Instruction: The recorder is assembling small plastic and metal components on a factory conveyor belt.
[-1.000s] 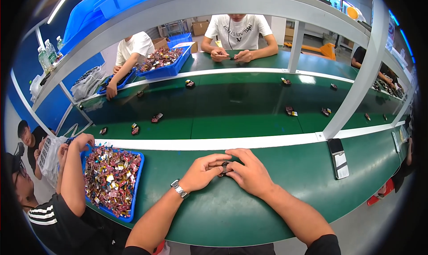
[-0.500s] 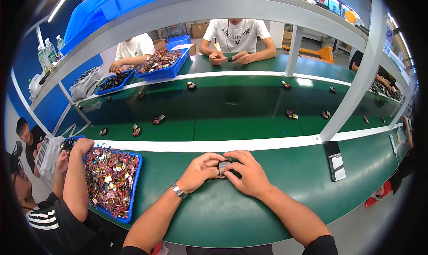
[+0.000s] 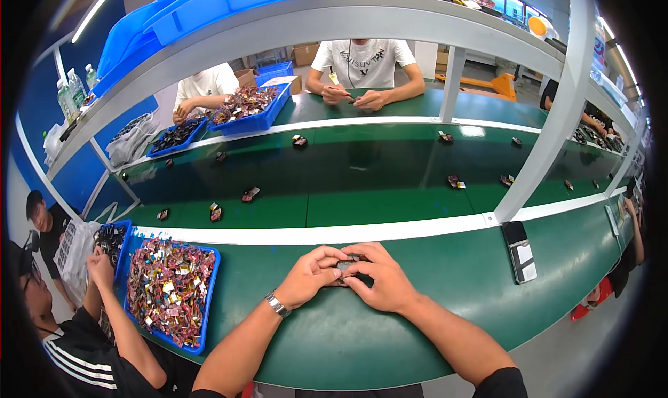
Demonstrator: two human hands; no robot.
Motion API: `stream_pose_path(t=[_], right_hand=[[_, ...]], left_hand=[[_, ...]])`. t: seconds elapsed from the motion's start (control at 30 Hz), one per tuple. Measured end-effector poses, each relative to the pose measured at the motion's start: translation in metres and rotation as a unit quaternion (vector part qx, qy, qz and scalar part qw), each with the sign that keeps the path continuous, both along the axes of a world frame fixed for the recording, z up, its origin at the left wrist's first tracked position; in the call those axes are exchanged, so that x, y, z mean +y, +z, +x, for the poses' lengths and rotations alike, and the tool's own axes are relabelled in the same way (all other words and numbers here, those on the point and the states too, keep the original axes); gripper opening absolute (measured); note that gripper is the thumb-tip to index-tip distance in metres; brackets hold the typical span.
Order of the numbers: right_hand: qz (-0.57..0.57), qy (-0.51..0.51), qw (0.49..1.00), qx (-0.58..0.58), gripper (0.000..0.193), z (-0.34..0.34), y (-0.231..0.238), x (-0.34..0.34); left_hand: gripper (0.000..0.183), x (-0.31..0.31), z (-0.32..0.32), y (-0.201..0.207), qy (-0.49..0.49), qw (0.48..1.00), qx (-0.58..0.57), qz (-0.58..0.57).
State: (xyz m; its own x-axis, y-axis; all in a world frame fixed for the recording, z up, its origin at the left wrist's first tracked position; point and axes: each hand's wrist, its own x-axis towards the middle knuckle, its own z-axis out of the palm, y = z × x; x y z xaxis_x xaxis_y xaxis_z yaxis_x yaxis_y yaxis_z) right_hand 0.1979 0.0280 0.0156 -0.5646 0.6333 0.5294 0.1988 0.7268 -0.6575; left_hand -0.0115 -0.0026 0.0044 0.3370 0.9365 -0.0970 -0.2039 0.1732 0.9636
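A small dark casing with a greyish face is held just above the green table, between the fingertips of both hands. My left hand, with a metal watch on the wrist, grips it from the left side, thumb along its lower edge. From the other side my right hand curls its fingers and thumb round it. The fingers cover most of the piece, so its inner parts do not show.
A blue tray heaped with small red circuit pieces stands left, beside a co-worker's arm. A phone-like black and white device lies right. Beyond a white rail, a green belt carries several small assemblies. Metal shelf posts rise there.
My right fingers have closed further over the casing, hiding more of it. The co-worker at the left has drawn a hand back from the trays. The whole view has shifted slightly.
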Motion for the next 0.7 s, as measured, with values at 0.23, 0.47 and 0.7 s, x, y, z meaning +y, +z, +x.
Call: stream_pose_path(t=[0.23,0.47,0.7], right_hand=[[0.019,-0.067,0.997,0.029,0.012,-0.006,-0.007,-0.004],[-0.018,-0.076,0.996,0.034,0.015,-0.01,-0.012,-0.007],[-0.032,-0.08,0.995,0.045,0.015,-0.012,-0.016,-0.007]], left_hand=[[0.028,0.0,0.001,-0.004,0.015,0.998,-0.053,-0.016],[0.028,-0.001,0.001,-0.003,0.025,0.998,-0.048,-0.011],[0.027,-0.001,0.001,-0.003,0.027,0.999,-0.033,-0.013]])
